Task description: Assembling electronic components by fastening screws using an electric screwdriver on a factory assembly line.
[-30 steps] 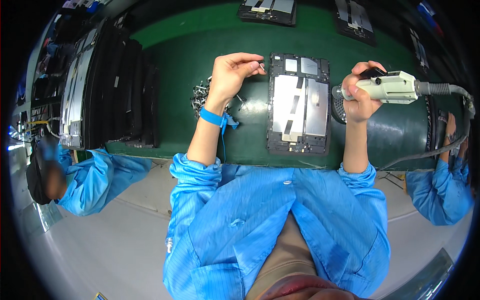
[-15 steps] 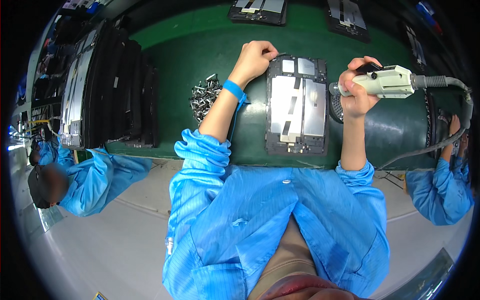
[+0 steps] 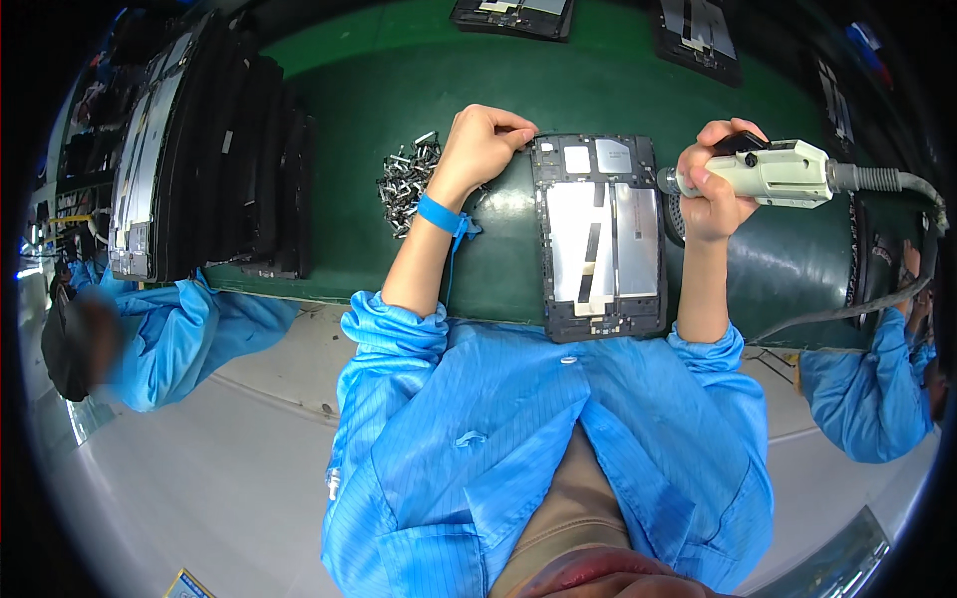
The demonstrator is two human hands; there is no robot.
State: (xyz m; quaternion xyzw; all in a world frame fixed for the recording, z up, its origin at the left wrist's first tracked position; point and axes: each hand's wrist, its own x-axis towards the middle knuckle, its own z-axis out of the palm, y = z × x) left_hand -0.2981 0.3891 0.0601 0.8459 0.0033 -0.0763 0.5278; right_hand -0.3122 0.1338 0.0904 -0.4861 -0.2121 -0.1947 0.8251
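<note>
An opened tablet (image 3: 573,236), with silvery battery panels and a black frame, lies on the green worktop in front of me. My left hand (image 3: 485,149) is at its far left corner, thumb and forefinger pinched together. Whether they grip the tablet's edge or some small piece there is hidden. To the right of the tablet, my right hand (image 3: 713,189) is wrapped round a pale hot-air gun (image 3: 783,172), its metal nozzle pointing left toward the tablet. A dark round perforated part (image 3: 676,217) shows partly behind my right wrist.
Small metal parts lie in a pile (image 3: 407,189) beside my left forearm. Opened tablets stand stacked (image 3: 199,149) at the left. More tablets (image 3: 513,17) lie at the far edge. The gun's hose (image 3: 922,189) curves down at the right. Co-workers in blue (image 3: 174,344) sit on both sides.
The tablet has shifted nearer to my body. My left hand has come nearer too and slightly left, still pinched at the tablet's corner. My right hand stays nearly where it was with the hot-air gun.
</note>
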